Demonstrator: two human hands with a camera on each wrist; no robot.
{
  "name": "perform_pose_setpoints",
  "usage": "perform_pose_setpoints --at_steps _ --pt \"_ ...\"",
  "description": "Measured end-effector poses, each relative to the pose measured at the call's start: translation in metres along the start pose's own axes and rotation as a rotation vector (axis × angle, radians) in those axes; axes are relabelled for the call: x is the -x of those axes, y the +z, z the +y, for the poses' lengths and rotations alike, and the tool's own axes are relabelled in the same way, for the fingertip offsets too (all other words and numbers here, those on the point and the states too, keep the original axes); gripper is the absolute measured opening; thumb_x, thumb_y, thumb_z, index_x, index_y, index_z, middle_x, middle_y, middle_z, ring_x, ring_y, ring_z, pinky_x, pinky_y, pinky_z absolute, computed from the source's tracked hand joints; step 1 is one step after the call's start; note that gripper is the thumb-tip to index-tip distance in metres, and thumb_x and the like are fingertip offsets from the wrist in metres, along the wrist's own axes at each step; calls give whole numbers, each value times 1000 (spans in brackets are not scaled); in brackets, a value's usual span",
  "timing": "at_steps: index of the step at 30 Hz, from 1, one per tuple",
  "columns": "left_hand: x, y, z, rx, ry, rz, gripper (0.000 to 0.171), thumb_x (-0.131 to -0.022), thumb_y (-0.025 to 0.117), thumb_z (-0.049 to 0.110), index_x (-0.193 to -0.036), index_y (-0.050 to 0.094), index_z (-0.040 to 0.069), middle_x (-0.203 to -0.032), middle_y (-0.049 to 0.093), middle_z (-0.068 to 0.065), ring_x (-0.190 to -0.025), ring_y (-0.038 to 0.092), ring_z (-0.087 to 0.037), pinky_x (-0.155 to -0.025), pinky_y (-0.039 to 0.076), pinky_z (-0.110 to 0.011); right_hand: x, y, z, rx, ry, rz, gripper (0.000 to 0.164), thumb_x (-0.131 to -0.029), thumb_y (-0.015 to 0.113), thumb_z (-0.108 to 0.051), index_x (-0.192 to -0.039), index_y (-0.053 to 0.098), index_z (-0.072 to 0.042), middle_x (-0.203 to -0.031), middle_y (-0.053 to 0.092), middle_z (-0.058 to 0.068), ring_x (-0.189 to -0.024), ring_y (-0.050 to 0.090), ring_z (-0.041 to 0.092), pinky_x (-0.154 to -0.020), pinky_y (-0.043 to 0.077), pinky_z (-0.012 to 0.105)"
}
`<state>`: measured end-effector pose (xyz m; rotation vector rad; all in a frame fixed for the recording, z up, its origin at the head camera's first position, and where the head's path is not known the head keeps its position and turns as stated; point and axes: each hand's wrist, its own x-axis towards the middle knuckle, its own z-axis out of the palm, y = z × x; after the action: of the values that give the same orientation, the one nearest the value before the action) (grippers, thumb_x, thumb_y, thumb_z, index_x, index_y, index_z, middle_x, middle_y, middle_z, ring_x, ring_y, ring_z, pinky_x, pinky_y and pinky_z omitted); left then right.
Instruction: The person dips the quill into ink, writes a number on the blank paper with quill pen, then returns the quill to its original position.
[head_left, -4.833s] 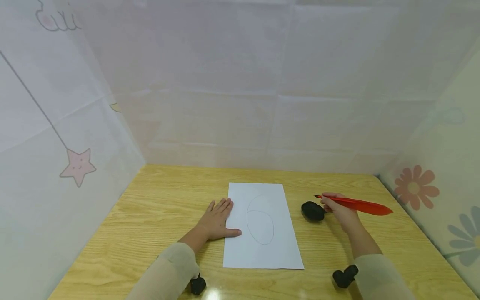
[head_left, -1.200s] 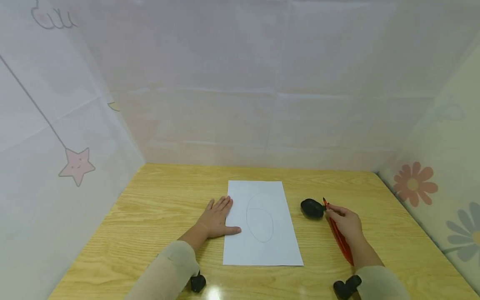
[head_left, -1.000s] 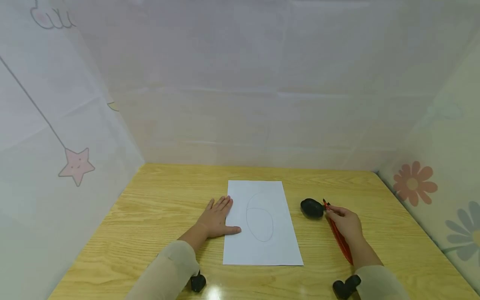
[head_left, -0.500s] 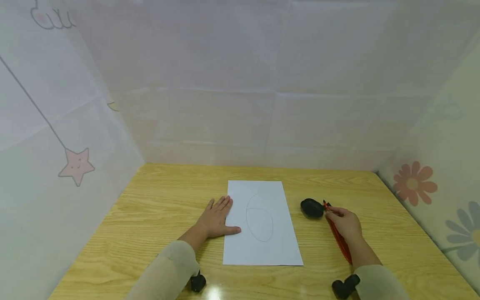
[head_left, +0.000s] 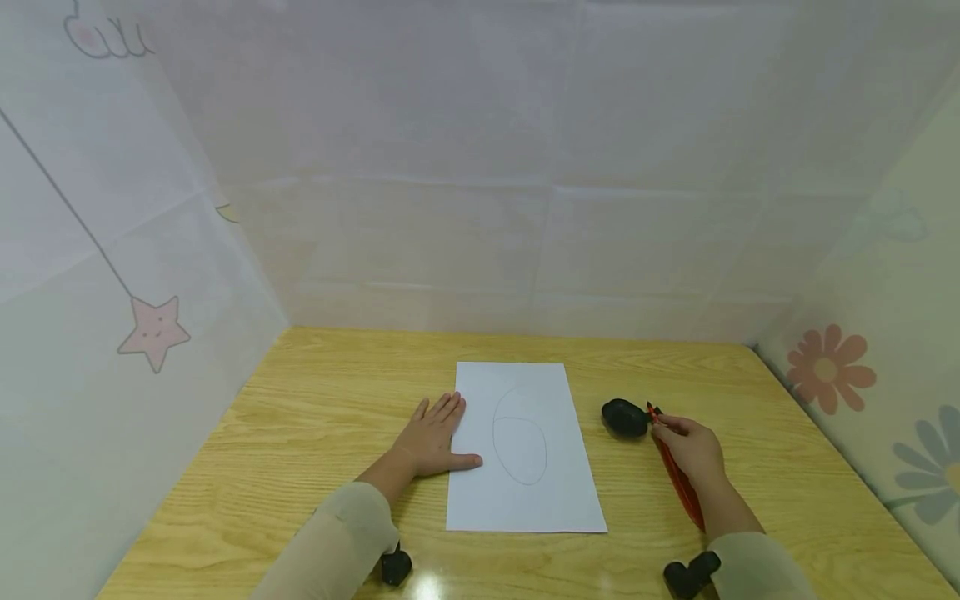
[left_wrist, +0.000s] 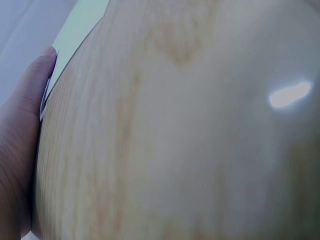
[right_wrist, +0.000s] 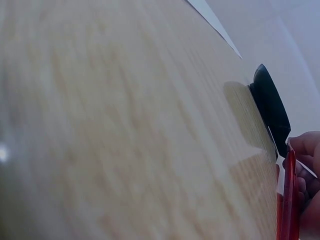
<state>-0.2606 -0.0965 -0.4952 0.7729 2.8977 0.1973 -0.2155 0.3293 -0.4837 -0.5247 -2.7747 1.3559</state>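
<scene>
My left hand (head_left: 430,442) lies flat with fingers spread at the left edge of a white sheet of paper (head_left: 555,504), its thumb on the sheet. A thin line drawing of a curve and a loop shows on the paper. To the right of the sheet, my right hand (head_left: 697,452) pinches a red feather-shaped pen (head_left: 679,483), dark tip pointing away from me. That tip is close beside the short stub of a black oval object (head_left: 622,417); whether they touch I cannot tell. In the right wrist view the red pen (right_wrist: 288,205) partly overlaps the black object (right_wrist: 270,102).
The wooden table (head_left: 337,375) is bounded by a pale cloth wall (head_left: 420,208) at the back, with printed cloth on both sides. Black devices sit at my left wrist (head_left: 396,567) and right wrist (head_left: 692,575).
Since 4.8 s ago, the pen has swung from lying sideways, body to the right, to pointing away with its body toward me. Both hands have stayed almost still over the last second.
</scene>
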Motion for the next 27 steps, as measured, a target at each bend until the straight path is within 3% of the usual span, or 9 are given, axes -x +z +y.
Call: perform_pose_setpoints --at_steps 8,16,27 --pt "1 0 0 16 4 3 112 -81 41 85 -158 11 10 -166 6 -5 -155 6 -21 -124 5 -51 -1 -1 0 -51 39 -9 65 -98 49 -50 -143 48 -3 -149 40 28 -133 42 45 -105 41 55" --pt "0 1 -1 35 11 14 115 -79 42 86 -158 10 8 -166 5 -6 -155 6 -21 -124 4 -51 0 0 1 -77 38 5 66 -99 48 -50 -144 47 -3 -148 42 27 -129 46 43 -101 45 53" --pt "1 1 -2 77 8 38 108 -85 44 79 -158 11 5 -166 6 -9 -154 9 -23 -124 7 -51 4 -5 -5 -165 38 -14 67 -100 46 -49 -147 42 -2 -150 40 26 -134 42 42 -108 40 55"
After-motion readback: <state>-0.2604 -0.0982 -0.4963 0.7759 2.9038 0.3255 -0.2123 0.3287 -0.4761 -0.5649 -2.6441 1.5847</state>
